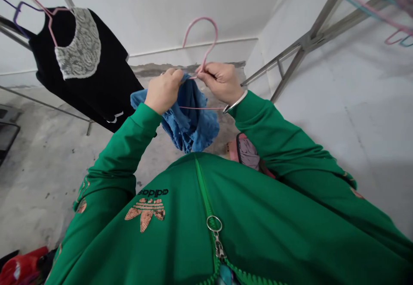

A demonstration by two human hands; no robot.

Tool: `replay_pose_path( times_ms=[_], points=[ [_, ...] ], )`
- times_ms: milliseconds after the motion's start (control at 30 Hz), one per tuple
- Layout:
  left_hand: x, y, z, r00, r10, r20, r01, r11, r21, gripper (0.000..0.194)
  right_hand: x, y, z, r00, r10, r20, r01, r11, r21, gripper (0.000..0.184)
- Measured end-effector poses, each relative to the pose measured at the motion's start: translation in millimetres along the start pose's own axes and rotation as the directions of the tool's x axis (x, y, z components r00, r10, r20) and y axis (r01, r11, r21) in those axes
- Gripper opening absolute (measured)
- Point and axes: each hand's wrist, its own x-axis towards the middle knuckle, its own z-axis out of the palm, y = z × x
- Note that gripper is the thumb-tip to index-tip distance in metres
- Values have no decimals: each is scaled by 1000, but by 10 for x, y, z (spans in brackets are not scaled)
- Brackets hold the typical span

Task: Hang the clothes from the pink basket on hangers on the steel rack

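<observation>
A blue garment (190, 119) hangs bunched in front of my chest, draped on a pink wire hanger (200, 40) whose hook points up. My left hand (164, 90) is closed on the top of the blue cloth at the hanger's left side. My right hand (222, 82) pinches the hanger wire and cloth near the hook's base; a metal bangle sits on that wrist. Both arms wear green jacket sleeves.
A black top with a white lace collar (84, 68) hangs on a pink hanger from a metal rack (14, 35) at the left. Another metal rack (309, 38) with coloured hangers stands at the right. A pink bag (245, 151) lies below. Red cloth (22, 268) sits bottom left.
</observation>
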Motion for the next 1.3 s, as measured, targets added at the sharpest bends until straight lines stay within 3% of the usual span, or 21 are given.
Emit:
replay_pose_path(
  times_ms=[100,167,267,367,433,567,700,767,833,900,1000,1167,1300],
  points=[
    [9,-48,-31,995,-100,-20,100,995,7,16,-113,3,-45,978,-68,-198,20,972,-234,44],
    [7,-75,-101,987,-153,-50,153,988,-16,15,-333,-9,38,975,-69,-211,2,954,-300,38],
    [-9,-79,-234,974,-204,-98,202,979,-26,11,-751,-11,369,989,140,52,-120,951,-285,38],
    [-50,-40,-338,974,-175,-145,163,982,-94,13,-1044,41,779,877,403,261,-298,883,-363,34],
    [-94,-6,-387,976,-145,-160,117,979,-168,14,-1112,122,981,814,508,281,-373,829,-416,32],
    [-204,18,-480,977,-105,-188,66,977,-203,14,-1075,406,1129,768,596,234,-513,791,-333,37],
    [-315,-46,-571,963,-17,-268,-20,991,-136,15,-1045,727,1144,781,558,281,-602,793,100,42],
    [-370,-81,-609,953,17,-304,-48,995,-92,18,-1047,819,1192,765,550,336,-641,704,307,44],
    [-424,-96,-639,945,31,-325,-54,997,-60,20,-1048,831,1286,715,574,400,-699,582,416,46],
    [-477,-88,-662,942,36,-334,-49,998,-33,21,-1041,767,1420,664,589,460,-747,495,445,51],
    [-546,-47,-684,945,34,-325,-41,999,-17,22,-1006,578,1644,611,568,552,-792,452,411,56],
    [-638,-6,-695,955,26,-296,-31,999,-12,22,-932,253,1845,575,410,708,-799,467,379,40],
    [-715,-85,-687,958,46,-283,-21,996,92,27,-916,142,1749,587,363,724,-762,550,343,30]
  ],
)
